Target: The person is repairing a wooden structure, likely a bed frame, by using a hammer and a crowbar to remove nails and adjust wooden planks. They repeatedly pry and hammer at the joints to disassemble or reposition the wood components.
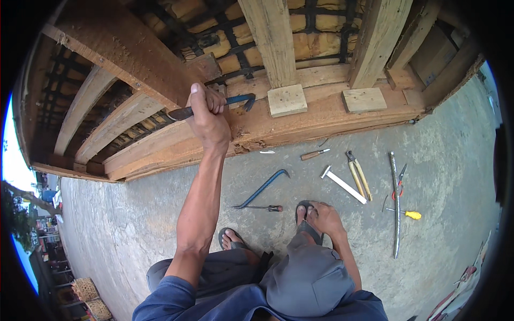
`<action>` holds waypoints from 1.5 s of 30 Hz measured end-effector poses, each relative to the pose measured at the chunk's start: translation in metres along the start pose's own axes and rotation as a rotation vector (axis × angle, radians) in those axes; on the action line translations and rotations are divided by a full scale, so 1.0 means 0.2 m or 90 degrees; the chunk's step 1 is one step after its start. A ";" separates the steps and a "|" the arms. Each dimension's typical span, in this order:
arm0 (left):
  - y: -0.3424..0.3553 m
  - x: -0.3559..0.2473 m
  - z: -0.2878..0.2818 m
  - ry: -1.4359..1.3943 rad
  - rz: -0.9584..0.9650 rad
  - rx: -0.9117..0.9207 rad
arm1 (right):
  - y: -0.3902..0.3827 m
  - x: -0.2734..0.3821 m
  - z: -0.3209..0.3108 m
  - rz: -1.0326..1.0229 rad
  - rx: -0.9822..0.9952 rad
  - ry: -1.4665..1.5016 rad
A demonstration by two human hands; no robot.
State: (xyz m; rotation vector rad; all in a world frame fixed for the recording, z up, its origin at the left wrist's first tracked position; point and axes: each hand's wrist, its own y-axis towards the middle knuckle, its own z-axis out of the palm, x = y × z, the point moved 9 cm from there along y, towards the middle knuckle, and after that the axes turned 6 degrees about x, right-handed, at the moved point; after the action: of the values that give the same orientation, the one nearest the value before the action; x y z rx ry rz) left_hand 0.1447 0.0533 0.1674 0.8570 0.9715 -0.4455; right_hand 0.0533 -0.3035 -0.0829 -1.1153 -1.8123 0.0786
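My left hand [207,109] is closed round a dark blue pry bar [236,99], held against the wooden frame near a brown diagonal beam [123,59]. The bar's hooked end points right, toward a small pale wooden block [287,100]. My right hand [325,218] is down at my right sandal [301,204], its fingers loosely bent and apart over the foot, with no tool seen in it. Left of that foot, a second blue pry bar [261,190] and a screwdriver with a dark handle [275,208] lie on the concrete.
To the right lie a wood-handled blade [309,155], white hammer [345,183], pincers [361,179], metal rod [396,224], red-handled cutters [401,182] and yellow screwdriver [413,215]. The timber frame [364,127] with black webbing spans the top. Woven baskets [85,290] sit at lower left.
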 end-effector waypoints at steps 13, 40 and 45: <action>-0.13 -0.07 -0.16 -0.036 0.076 -0.022 | 0.01 -0.19 -0.19 -0.024 -0.065 -0.057; 0.48 0.20 0.10 0.086 -0.191 -0.084 | 0.08 -0.14 -0.07 -0.019 -0.015 -0.032; 0.52 0.15 0.08 0.232 0.030 -0.098 | 0.09 -0.12 -0.11 -0.031 -0.030 -0.020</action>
State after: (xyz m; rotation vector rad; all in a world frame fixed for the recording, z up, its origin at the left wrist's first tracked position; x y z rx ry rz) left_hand 0.2387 0.1036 0.1907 0.8333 1.2994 -0.1725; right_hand 0.0844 -0.3191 -0.0978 -1.1076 -1.8770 0.0260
